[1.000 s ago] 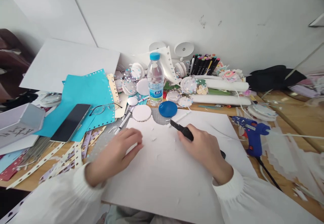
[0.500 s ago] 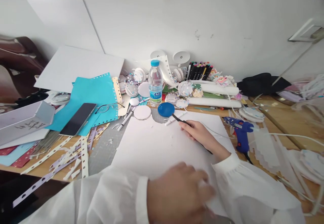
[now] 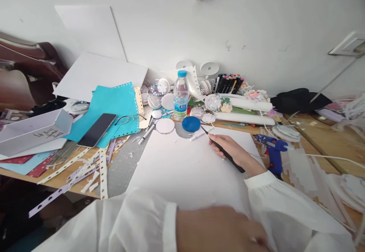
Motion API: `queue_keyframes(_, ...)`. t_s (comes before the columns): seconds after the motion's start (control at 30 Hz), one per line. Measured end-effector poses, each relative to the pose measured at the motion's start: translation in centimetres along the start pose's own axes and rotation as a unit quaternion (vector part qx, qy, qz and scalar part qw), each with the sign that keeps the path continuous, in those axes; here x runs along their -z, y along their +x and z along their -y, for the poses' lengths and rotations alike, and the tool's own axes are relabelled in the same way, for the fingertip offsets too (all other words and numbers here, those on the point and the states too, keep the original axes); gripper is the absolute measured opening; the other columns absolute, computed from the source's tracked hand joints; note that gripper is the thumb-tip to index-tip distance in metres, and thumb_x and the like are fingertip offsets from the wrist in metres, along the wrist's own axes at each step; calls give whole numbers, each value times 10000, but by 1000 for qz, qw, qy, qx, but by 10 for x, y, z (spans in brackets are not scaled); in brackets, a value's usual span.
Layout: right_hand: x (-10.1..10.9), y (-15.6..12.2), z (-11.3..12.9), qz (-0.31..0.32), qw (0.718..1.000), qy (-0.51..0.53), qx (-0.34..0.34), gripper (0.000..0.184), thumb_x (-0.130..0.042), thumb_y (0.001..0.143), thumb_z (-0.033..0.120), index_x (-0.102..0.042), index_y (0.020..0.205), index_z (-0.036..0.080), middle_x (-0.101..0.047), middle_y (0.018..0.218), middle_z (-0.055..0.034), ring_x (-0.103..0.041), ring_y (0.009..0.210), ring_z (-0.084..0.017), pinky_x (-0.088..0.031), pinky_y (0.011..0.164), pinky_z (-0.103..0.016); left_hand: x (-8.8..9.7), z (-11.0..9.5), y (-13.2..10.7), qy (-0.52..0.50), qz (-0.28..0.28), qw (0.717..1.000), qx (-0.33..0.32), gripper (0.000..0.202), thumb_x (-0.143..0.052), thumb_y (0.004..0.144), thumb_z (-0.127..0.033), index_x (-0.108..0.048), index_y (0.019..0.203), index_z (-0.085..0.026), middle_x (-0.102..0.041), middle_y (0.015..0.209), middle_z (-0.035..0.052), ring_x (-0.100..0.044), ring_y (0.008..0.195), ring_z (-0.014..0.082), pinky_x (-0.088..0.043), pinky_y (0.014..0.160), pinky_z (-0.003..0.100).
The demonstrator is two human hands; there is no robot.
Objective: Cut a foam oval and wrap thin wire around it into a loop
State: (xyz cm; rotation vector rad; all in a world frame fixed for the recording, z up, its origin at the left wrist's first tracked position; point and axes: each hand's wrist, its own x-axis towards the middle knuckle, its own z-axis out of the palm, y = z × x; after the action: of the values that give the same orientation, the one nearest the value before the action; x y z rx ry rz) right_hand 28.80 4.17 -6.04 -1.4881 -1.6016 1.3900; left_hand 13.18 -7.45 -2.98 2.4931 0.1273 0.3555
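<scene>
My right hand is closed around a slim black craft knife, its thin tip pointing up and left beside a blue round disc. Under the hand lies a large white foam board with a curved notch in its far edge. A white round disc sits at that edge, left of the notch. A white marker rests between the blue disc and the knife tip. My left hand is low over the near part of the board; its fingers are blurred and partly cut off by the frame.
A water bottle stands behind the discs. At the right is a blue glue gun with its cord. On the left lie a phone, glasses, turquoise paper, paper strips and a white box.
My left hand has moved down and right, partly leaving the frame. The right hand still holds the knife near the blue disc. The whole view has shifted slightly.
</scene>
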Motion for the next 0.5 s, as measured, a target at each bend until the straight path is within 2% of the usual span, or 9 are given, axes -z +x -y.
queue_keyframes(0.07, -4, 0, 0, -27, 999, -32, 1, 405, -446, 977, 501, -556, 789, 160, -435, 545, 88, -380, 392, -64, -344, 410, -202, 27, 11, -22, 10, -60, 997, 48, 288, -486, 864, -257, -518, 1125, -137, -571, 1123, 155, -608, 955, 225, -515, 880, 326)
queue_keyframes(0.13, -8, 1, 1, -69, 995, -75, 5, 401, -469, 965, 495, -552, 758, 162, -440, 544, 85, -388, 405, -70, -342, 426, -209, 52, 29, -44, 18, -145, 977, 155, 326, -497, 839, -202, -492, 1155, -120, -548, 1099, 152, -580, 991, 225, -509, 902, 334)
queue_keyframes(0.2, -15, 2, 3, -129, 984, -126, 11, 385, -513, 931, 487, -529, 703, 178, -464, 559, 64, -425, 457, -94, -334, 459, -225, 65, 47, -60, 43, -173, 959, 220, 360, -529, 827, -218, -461, 1171, -138, -510, 1170, 157, -546, 1069, 239, -493, 940, 378)
queue_keyframes(0.3, -26, 0, 10, -218, 955, -197, 29, 350, -544, 872, 480, -483, 652, 215, -529, 602, 12, -487, 563, -160, -310, 504, -253, 63, 67, -72, 67, -169, 949, 258, 593, -634, 770, -303, -378, 1274, -123, -379, 1366, 222, -409, 1279, 328, -411, 1039, 497)
queue_keyframes(0.4, -36, -7, 19, -272, 929, -244, 55, 323, -513, 863, 486, -461, 667, 235, -547, 586, 3, -495, 555, -184, -290, 506, -259, 53, 75, -79, 125, -145, 934, 300, 828, -734, 668, -440, -353, 1322, -103, -273, 1462, 260, -270, 1363, 425, -317, 1080, 599)
queue_keyframes(0.47, -42, -11, 22, -295, 914, -267, 77, 327, -515, 858, 486, -440, 659, 238, -516, 532, 21, -474, 503, -174, -273, 490, -251, 52, 77, -85, 173, -135, 916, 337, 855, -756, 628, -492, -398, 1296, -95, -333, 1426, 260, -295, 1327, 456, -311, 1061, 628)
queue_keyframes(0.5, -45, -13, 22, -304, 907, -276, 92, 335, -527, 849, 490, -430, 650, 238, -493, 503, 31, -460, 476, -167, -266, 480, -247, 53, 77, -87, 185, -133, 909, 350, 797, -748, 643, -490, -436, 1262, -96, -394, 1377, 250, -348, 1280, 452, -337, 1033, 628)
